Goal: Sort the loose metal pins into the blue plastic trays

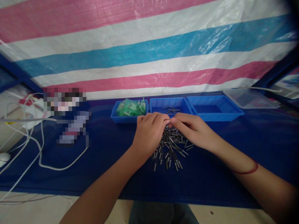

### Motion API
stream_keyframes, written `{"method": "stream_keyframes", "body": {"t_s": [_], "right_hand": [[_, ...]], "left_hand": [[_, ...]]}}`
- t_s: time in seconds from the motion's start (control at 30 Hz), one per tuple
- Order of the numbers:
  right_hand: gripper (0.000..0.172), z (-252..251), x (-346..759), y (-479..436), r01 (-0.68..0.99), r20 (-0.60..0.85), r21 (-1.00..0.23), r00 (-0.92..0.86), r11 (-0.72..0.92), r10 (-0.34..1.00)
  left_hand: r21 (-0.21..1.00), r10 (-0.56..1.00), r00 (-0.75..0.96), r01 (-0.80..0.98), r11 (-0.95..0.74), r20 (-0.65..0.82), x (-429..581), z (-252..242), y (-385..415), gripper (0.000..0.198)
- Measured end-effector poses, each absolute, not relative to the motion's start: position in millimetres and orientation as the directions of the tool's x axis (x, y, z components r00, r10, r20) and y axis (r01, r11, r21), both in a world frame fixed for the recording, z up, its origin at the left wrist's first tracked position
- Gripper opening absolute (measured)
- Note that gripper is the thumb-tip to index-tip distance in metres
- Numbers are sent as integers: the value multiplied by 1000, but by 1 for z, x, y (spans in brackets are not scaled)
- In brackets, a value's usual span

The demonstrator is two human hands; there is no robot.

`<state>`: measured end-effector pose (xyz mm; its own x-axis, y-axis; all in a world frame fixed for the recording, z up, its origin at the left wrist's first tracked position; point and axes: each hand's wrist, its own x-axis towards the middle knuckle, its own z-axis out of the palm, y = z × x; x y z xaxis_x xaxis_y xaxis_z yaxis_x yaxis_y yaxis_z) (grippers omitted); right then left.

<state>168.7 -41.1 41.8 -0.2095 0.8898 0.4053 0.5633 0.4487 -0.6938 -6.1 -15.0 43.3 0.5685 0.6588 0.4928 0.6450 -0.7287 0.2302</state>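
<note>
Left hand (149,132) and right hand (195,129) are pinching narrowly, contents hidden, over the rivet pile (174,149), probably best teasing rivets out singly.

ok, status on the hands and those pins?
Left hand and right hand: fingertips meeting on the pin pile, grip hidden. A few pins in the middle blue bin. Nothing between pile and bins.
</note>
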Motion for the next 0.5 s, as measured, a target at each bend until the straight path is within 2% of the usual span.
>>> {"method": "stream_keyframes", "body": {"t_s": [0.13, 0.23, 0.3, 0.5], "right_hand": [[37, 38, 165, -40, 452, 335, -804, -194, 387, 922], [37, 37, 163, -39, 381, 297, -861, -164, 338, 941], [36, 37, 162, -39, 340, 271, -888, -160, 310, 949], [32, 37, 163, -38, 228, 229, -937, -168, 264, 959]], "left_hand": [[510, 721, 445, 512, -692, 532, -8, 40, -13, 16], [689, 795, 369, 401, -603, 481, -7, 38, -11, 19], [727, 816, 361, 382, -570, 451, -8, 39, -11, 15], [729, 812, 373, 372, -574, 449, -8, 39, -11, 12]]}}
